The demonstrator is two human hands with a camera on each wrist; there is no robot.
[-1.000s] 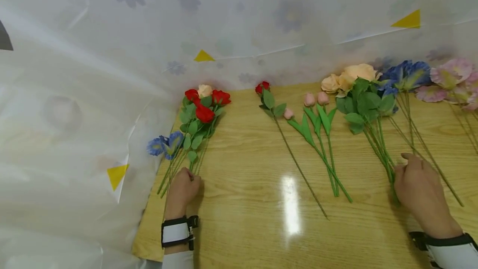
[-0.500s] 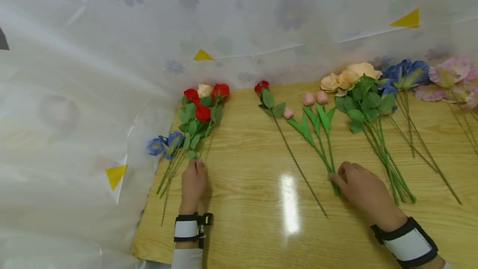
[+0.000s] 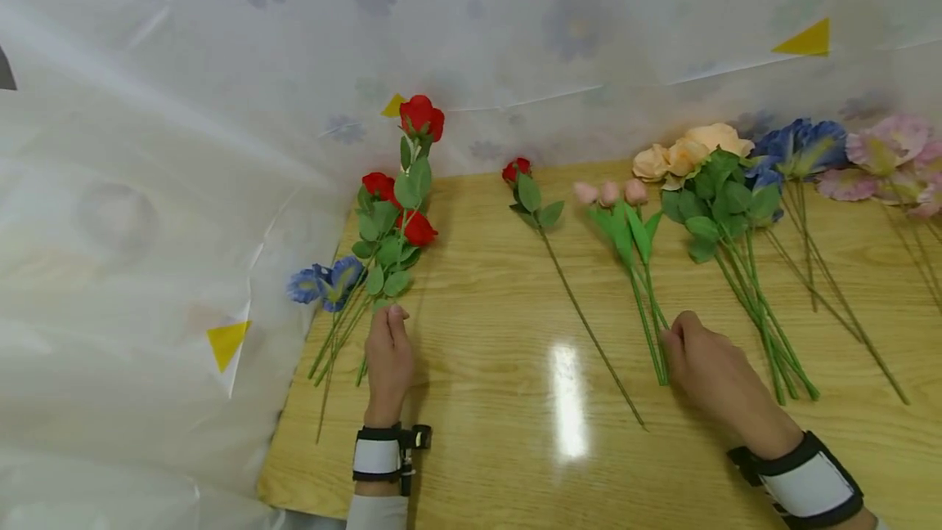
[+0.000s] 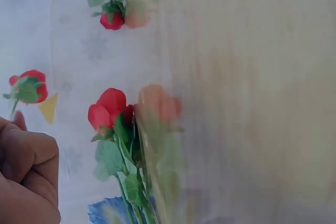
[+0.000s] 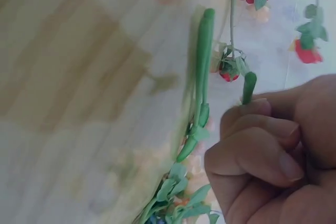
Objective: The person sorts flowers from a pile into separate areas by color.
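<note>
My left hand [image 3: 390, 354] grips the stem of a red rose [image 3: 422, 117], whose bloom stands raised against the sheet at the back. In the left wrist view this rose [image 4: 29, 86] sticks out above the curled fingers. Below it lie other red roses [image 3: 418, 229] with leafy green stems, beside a blue iris [image 3: 327, 285]. On the other side, my right hand [image 3: 724, 379] pinches the stem of a pink tulip [image 3: 585, 193]. The green stem end [image 5: 249, 86] pokes out of that fist in the right wrist view. Two more pink tulips [image 3: 636, 191] lie alongside.
A single red rose [image 3: 518, 172] lies mid-table [image 3: 478, 399]. Peach roses [image 3: 710, 140], blue irises [image 3: 802, 145] and pink flowers [image 3: 886, 150] line the back right. White patterned sheeting [image 3: 471, 39] rises behind and to the left.
My left hand has shifted right and lifted one red rose. My right hand has come left from the peach rose stems and taken hold of the leftmost tulip, which has moved closer to the other two.
</note>
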